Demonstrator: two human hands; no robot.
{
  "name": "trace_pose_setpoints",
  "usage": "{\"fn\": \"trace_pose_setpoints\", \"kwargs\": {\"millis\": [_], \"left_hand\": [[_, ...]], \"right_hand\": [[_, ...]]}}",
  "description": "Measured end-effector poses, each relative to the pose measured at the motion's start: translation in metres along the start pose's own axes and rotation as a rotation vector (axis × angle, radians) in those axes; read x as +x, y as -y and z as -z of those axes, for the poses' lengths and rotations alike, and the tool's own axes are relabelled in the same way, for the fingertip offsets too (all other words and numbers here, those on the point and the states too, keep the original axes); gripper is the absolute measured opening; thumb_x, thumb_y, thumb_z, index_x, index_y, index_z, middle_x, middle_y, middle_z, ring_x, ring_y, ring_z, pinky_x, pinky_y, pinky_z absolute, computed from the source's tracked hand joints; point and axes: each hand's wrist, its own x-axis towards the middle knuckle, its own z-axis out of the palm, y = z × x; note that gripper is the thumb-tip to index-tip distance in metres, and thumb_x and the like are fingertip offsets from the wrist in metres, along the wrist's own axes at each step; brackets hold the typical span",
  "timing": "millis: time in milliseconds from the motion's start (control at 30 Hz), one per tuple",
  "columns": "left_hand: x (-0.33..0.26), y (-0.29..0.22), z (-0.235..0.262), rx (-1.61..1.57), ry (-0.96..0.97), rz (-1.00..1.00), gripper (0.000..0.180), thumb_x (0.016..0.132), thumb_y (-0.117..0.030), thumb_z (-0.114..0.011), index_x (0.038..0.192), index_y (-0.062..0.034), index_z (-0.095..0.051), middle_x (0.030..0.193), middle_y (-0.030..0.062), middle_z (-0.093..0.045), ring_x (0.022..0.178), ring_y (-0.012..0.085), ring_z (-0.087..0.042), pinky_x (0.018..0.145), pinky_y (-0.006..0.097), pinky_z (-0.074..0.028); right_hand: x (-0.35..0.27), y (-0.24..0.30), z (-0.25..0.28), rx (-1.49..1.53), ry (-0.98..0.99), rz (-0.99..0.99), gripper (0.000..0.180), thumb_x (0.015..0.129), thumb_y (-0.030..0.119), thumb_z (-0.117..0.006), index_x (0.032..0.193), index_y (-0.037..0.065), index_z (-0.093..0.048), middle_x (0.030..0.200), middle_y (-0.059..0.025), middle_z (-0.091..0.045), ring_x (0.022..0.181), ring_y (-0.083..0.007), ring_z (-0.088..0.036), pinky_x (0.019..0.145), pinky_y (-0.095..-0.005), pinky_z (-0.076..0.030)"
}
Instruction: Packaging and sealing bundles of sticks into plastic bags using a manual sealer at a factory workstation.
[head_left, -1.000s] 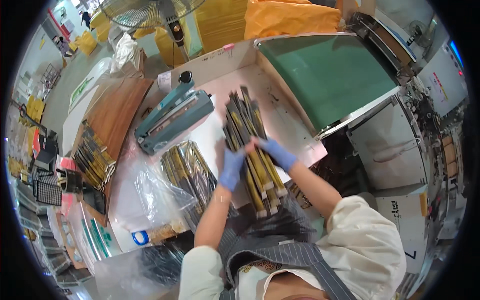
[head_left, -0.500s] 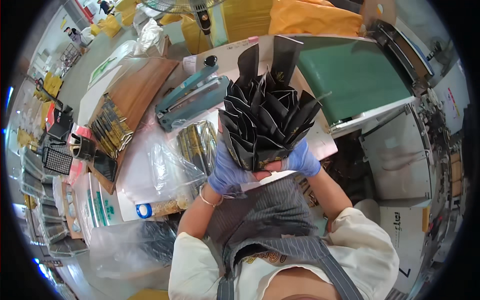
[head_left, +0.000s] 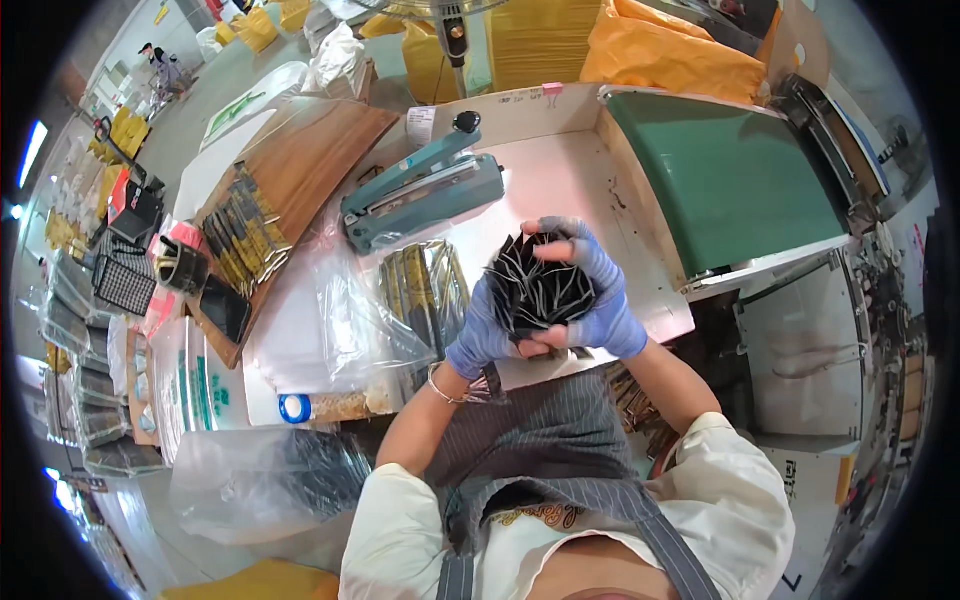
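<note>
Between my two hands, above the near part of the white worktop [head_left: 560,190], is a tight bundle of black flat packets [head_left: 540,290] seen end-on, their thin pale edges facing up. My left hand [head_left: 480,328], in a blue-violet fingerless wrap, closes round the bundle's left and near side. Around the right side curls my right hand [head_left: 612,305], wrapped the same way, with fingers over the far edge and the thumb at the near edge. Left of the bundle lie gold-and-black packets [head_left: 425,285] beside clear plastic film. Beyond them stands a teal hand sealer [head_left: 425,195].
At right is a green conveyor belt [head_left: 730,180]. On the left, a brown wooden board [head_left: 310,150] carries more gold-and-black packets [head_left: 240,235]. A blue-ended roll [head_left: 296,408] lies at the near edge. An orange sack [head_left: 670,50] and a fan stand at the back.
The black packets, fanned out and sticking up before, are now gathered into a compact bundle and lower. My right hand has moved round to their far side. The view has shifted slightly.
</note>
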Motion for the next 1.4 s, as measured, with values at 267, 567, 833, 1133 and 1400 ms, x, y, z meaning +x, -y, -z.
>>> {"fn": "trace_pose_setpoints", "kwargs": {"millis": [267, 567, 833, 1133, 1400], "left_hand": [[-0.106, -0.001, -0.021, -0.952, -0.204, 0.663, 0.065, 0.075, -0.042, -0.068, 0.122, -0.0024, -0.048, 0.111, 0.0097, -0.059, 0.099, 0.0195, -0.059, 0.090, 0.033, -0.048], [-0.188, 0.027, 0.075, 1.411, -1.092, -0.001, 0.024, 0.078, -0.022, -0.065, 0.094, -0.0038, -0.064, 0.111, 0.0219, -0.054, 0.098, 0.0365, -0.050, 0.090, 0.045, -0.039], [-0.249, 0.034, 0.082, 1.666, -0.540, -0.052, 0.060, 0.080, 0.003, -0.050, 0.137, -0.0124, -0.038, 0.137, 0.0147, -0.042, 0.057, 0.0304, -0.058, 0.049, 0.036, -0.046], [-0.205, 0.034, 0.012, 1.306, -0.436, -0.248, 0.076, 0.079, 0.004, -0.051, 0.136, -0.0415, -0.034, 0.144, 0.0193, -0.029, 0.051, 0.0235, -0.056, 0.043, 0.030, -0.047], [-0.223, -0.013, -0.045, 1.068, 0.288, -0.398, 0.051, 0.082, -0.008, -0.053, 0.131, -0.0220, -0.049, 0.127, 0.0169, -0.051, 0.056, 0.0202, -0.062, 0.043, 0.027, -0.047]], "right_hand": [[-0.009, -0.015, -0.048, 0.584, 0.398, -0.910, 0.057, 0.070, 0.024, -0.067, 0.119, -0.002, -0.056, 0.104, -0.0107, -0.062, 0.097, -0.0187, -0.058, 0.091, -0.0301, -0.043], [-0.042, -0.050, -0.132, 0.776, 0.423, -1.013, 0.026, 0.068, 0.021, -0.064, 0.079, -0.003, -0.065, 0.086, -0.0162, -0.065, 0.081, -0.0214, -0.062, 0.077, -0.0305, -0.050], [-0.049, -0.075, -0.238, 0.648, 0.587, -0.731, 0.038, 0.077, 0.013, -0.066, 0.112, -0.001, -0.059, 0.098, -0.0059, -0.062, 0.089, -0.0136, -0.056, 0.078, -0.0231, -0.044], [-0.115, -0.002, -0.124, 0.502, 0.171, -1.009, 0.033, 0.091, 0.029, -0.054, 0.109, 0.002, -0.056, 0.099, -0.0087, -0.060, 0.097, -0.0166, -0.056, 0.081, -0.0284, -0.047], [-0.233, 0.112, -0.064, 0.405, -0.180, -0.949, 0.056, 0.097, 0.041, -0.036, 0.135, 0.001, -0.035, 0.120, -0.0091, -0.053, 0.110, -0.0174, -0.049, 0.094, -0.0303, -0.040]]}}
